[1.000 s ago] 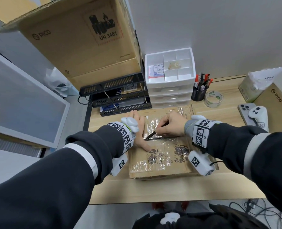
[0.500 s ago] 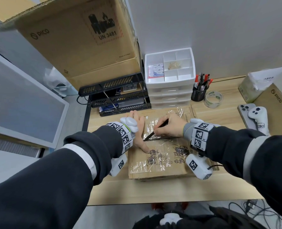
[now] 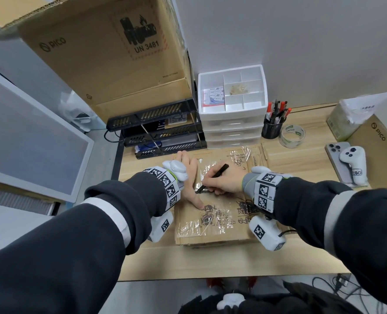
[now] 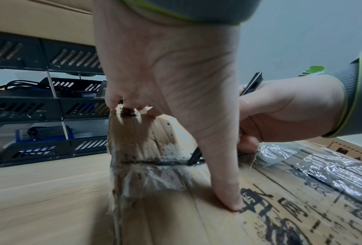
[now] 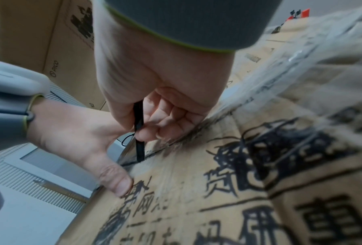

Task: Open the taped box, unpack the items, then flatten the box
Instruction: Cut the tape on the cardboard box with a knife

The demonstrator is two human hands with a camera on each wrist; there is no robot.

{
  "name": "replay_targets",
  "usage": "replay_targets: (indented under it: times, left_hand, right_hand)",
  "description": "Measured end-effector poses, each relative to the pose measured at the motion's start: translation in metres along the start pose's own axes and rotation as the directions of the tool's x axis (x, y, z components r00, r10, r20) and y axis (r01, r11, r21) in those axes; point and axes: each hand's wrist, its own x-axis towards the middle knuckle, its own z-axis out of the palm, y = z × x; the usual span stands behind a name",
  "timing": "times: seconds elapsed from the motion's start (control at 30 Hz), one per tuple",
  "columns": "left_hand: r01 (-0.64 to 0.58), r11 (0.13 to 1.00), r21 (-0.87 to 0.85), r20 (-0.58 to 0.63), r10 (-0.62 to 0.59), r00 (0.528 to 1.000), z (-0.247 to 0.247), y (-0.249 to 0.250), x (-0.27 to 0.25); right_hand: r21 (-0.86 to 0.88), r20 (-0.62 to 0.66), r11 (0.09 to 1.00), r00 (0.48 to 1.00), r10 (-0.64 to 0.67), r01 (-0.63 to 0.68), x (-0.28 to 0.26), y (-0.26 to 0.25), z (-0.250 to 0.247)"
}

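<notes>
The taped box (image 3: 222, 232), brown cardboard with black print and clear tape, lies flat on the wooden desk (image 3: 210, 261). My left hand (image 3: 189, 177) rests flat across its left end. The thumb (image 4: 228, 190) presses the near flap and the fingers (image 4: 113, 102) reach the far flap. My right hand (image 3: 224, 181) grips a slim black cutter (image 3: 212, 176) like a pen. The cutter's tip (image 5: 139, 157) sits in the taped centre seam (image 4: 150, 163), right beside the left thumb. The box's flaps are closed and its contents are hidden.
A large PICO carton (image 3: 101, 55) sits on black letter trays (image 3: 156, 132) at back left. A white drawer unit (image 3: 232, 114), pen cup (image 3: 271, 129) and tape roll (image 3: 291, 134) stand behind the box. A phone (image 3: 337, 159), white controller (image 3: 353, 164) and another carton (image 3: 382, 155) lie right.
My right hand has shifted slightly left along the seam with the cutter, whose tip stays near the left thumb. The left hand has not moved.
</notes>
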Motion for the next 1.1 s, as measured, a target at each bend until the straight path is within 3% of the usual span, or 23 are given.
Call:
replay_targets:
  times: [0.23,0.7,0.97,1.1]
  left_hand:
    - [-0.002,0.999,0.033,0.013,0.002,1.000,-0.001,0.001,-0.001]
    - [-0.002,0.997,0.072,0.054,-0.002,0.999,-0.010,0.006,-0.002]
    - [0.018,0.998,0.065,0.040,-0.021,0.999,-0.007,0.007,-0.002]
    - [0.032,0.997,0.066,-0.025,-0.030,0.999,-0.004,0.012,-0.002]
  right_hand:
    - [0.031,-0.019,0.999,1.000,-0.019,0.019,-0.003,0.001,-0.005]
    - [-0.151,-0.087,0.988,0.996,-0.030,0.017,-0.008,0.011,-0.026]
    - [-0.178,-0.137,0.984,0.990,-0.019,-0.006,-0.015,0.017,-0.037]
    - [-0.175,-0.162,0.984,0.987,-0.007,-0.022,-0.016,0.020,-0.043]
